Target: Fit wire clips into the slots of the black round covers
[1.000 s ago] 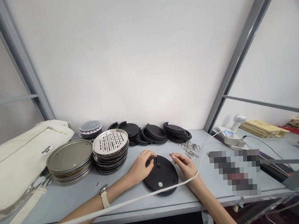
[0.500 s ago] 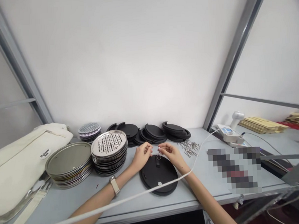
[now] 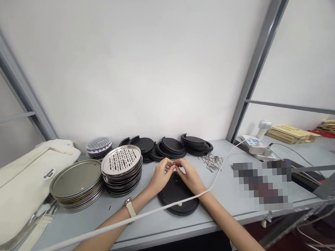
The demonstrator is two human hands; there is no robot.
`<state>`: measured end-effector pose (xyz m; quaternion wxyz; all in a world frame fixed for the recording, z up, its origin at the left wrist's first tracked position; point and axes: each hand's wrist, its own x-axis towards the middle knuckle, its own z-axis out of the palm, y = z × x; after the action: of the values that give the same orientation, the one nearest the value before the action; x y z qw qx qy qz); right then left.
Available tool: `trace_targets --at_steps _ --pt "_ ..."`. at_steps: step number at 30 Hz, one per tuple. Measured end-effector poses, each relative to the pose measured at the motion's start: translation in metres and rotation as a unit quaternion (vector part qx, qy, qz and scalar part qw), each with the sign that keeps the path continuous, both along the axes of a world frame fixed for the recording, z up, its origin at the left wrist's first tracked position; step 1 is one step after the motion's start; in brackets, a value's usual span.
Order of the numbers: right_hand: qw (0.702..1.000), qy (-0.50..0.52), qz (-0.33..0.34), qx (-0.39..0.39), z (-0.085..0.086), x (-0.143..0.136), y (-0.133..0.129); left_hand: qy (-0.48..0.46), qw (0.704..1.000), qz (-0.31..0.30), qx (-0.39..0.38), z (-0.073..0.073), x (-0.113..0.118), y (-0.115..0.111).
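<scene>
My left hand [image 3: 162,174] and my right hand [image 3: 189,174] meet over the far rim of a round black disc [image 3: 178,200], which lies on the table. Thumbs and index fingertips are pinched together and touching. Between them they hide most of a small metal ring [image 3: 176,172] at the disc's black tab [image 3: 176,180]. My right fingers are closed on the ring; what my left fingertips grip is too small and covered to make out. A small pale round spot [image 3: 180,204] shows near the disc's front edge.
Stacks of similar black discs [image 3: 172,146] stand along the wall. Metal hooks [image 3: 211,162] lie loose to the right. Leftward are a stack of slotted metal discs [image 3: 124,161], olive lids [image 3: 77,179] and a cream bag [image 3: 24,185]. A white cable [image 3: 149,209] crosses in front.
My left hand has moved right and its fingertips have joined those of my right hand. The ring and tab, plainer before, are now mostly covered.
</scene>
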<state>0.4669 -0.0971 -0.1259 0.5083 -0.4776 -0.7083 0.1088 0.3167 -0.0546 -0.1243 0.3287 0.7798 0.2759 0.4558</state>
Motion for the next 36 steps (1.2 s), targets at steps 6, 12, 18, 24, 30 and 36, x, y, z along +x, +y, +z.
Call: trace_targets --at_steps 6,12,18,24,30,36 --pt "0.999 0.038 -0.001 0.006 0.007 -0.006 -0.006 -0.061 0.996 -0.023 -0.065 0.001 0.0 0.004" --pt "0.979 0.149 0.063 -0.12 0.013 -0.005 -0.003 -0.117 0.985 -0.04 -0.121 0.002 0.002 0.007" --pt "0.968 0.168 0.092 -0.163 0.008 0.004 0.008 -0.121 0.986 -0.034 -0.113 0.001 0.003 0.009" --pt "0.97 0.186 0.052 -0.144 0.006 0.009 0.01 -0.118 0.985 -0.038 -0.123 -0.007 0.003 0.012" --pt "0.987 0.139 0.015 -0.081 0.004 0.009 0.007 -0.123 0.978 -0.06 -0.158 -0.009 0.005 0.014" --pt "0.993 0.102 0.014 -0.051 0.002 0.008 0.007 -0.129 0.974 -0.069 -0.174 -0.012 0.006 0.015"
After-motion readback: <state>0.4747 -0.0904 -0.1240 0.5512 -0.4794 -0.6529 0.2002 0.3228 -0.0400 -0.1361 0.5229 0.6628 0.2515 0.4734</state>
